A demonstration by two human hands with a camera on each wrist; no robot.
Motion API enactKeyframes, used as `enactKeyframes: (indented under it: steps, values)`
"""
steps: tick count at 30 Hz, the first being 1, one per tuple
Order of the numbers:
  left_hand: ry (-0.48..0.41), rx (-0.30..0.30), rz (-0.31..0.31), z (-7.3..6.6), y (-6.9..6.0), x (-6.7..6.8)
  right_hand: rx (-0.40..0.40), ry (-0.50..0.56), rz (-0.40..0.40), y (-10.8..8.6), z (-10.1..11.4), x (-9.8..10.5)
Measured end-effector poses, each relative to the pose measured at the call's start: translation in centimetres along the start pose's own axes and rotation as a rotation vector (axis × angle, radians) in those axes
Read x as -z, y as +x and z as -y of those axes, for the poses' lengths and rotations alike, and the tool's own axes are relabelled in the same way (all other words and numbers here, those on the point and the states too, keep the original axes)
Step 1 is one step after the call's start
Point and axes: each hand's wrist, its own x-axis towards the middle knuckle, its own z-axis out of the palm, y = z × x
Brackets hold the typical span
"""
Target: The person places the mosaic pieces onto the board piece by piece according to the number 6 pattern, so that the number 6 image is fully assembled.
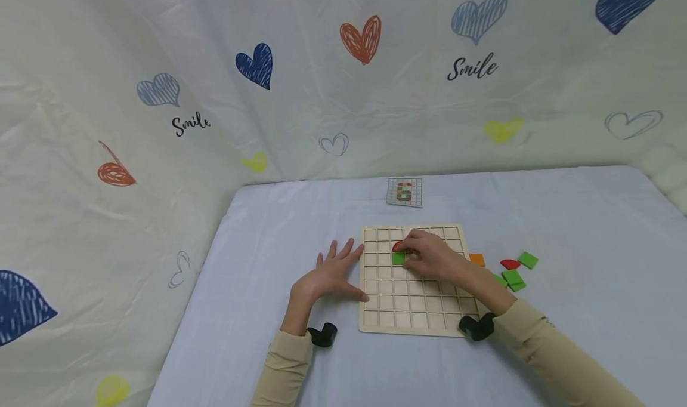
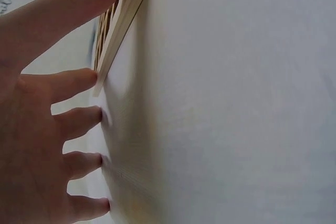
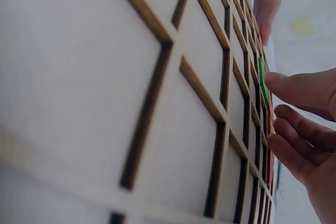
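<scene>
On the gridded pale-wood board (image 1: 418, 320), the flat green square tile (image 1: 398, 258) lies at nine o'clock from the nearer right hand (image 1: 433, 256); whether its bent-fingered grip pinches anything, I cannot tell. The left hand (image 1: 331, 277) spreads wide.

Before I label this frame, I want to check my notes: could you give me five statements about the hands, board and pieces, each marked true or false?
1. The left hand touches the grid board. True.
2. Every piece lies on the board. False: a loose red piece lies to its right.
3. The right hand is over the board. True.
4. Nothing lies beyond the board's far edge. False: a pattern card does.
5. A green piece is on the board. True.
</scene>
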Motion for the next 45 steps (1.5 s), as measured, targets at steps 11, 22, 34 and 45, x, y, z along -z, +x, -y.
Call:
enactKeyframes:
  steps: [11, 22, 34, 45]
  values:
    - [-0.016, -0.003, -0.017, -0.1, -0.1, 0.1, -0.083, -0.052, -0.026, -1.4, -0.3, 1.6]
    - [0.000, 0.001, -0.027, -0.2, 0.0, 0.0, -0.168, -0.071, -0.018, -4.0, -0.6, 3.6]
    - [0.022, -0.006, -0.038, -0.3, -0.2, -0.2, -0.193, -0.127, -0.067, -7.2, -1.7, 5.3]
    - [0.029, 0.002, -0.034, -0.4, -0.3, -0.1, -0.109, -0.187, -0.167, -9.4, -3.4, 5.6]
